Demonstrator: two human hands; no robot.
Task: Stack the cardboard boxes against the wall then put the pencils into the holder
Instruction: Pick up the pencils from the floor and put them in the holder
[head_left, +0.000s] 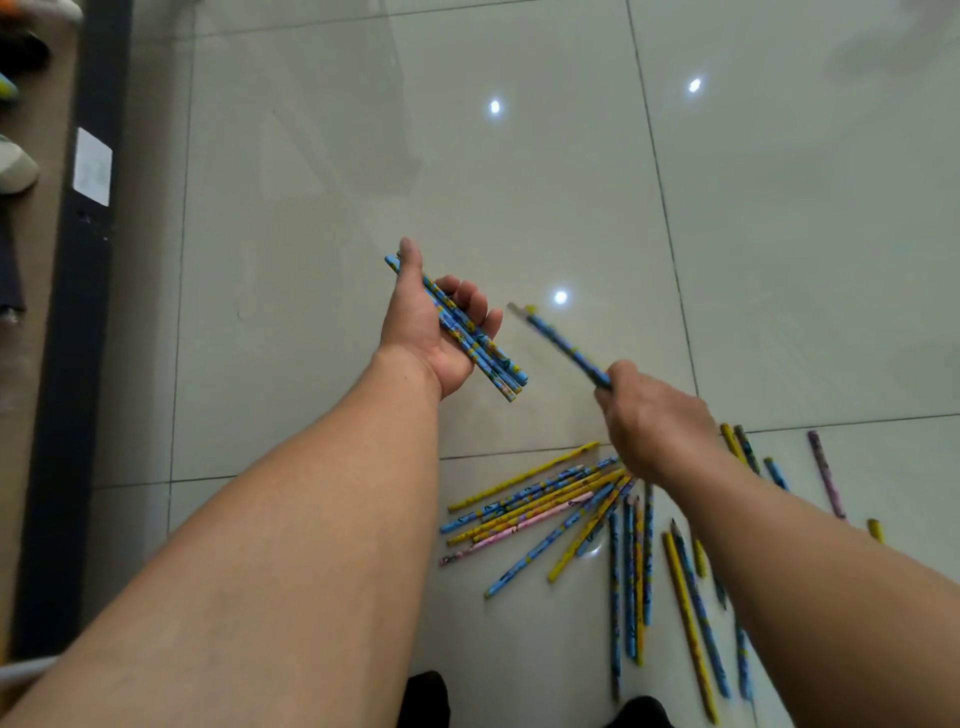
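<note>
My left hand (428, 332) is held palm up over the tiled floor, its fingers curled around a small bundle of blue patterned pencils (488, 351). To its right, my right hand (654, 421) grips a single blue pencil (563, 343) by its lower end; the pencil slants up and left toward the bundle and looks blurred. Several loose pencils (550, 504) in yellow, blue and pink lie scattered on the floor below and right of my hands. Neither a holder nor any cardboard box is in view.
Glossy pale floor tiles (467, 156) stretch ahead. A dark vertical frame (78, 312) with a white label runs along the left edge, with shoes (15, 166) beyond it. A purple pencil (826, 473) lies apart at the right. Dark foot tips (426, 696) show at the bottom.
</note>
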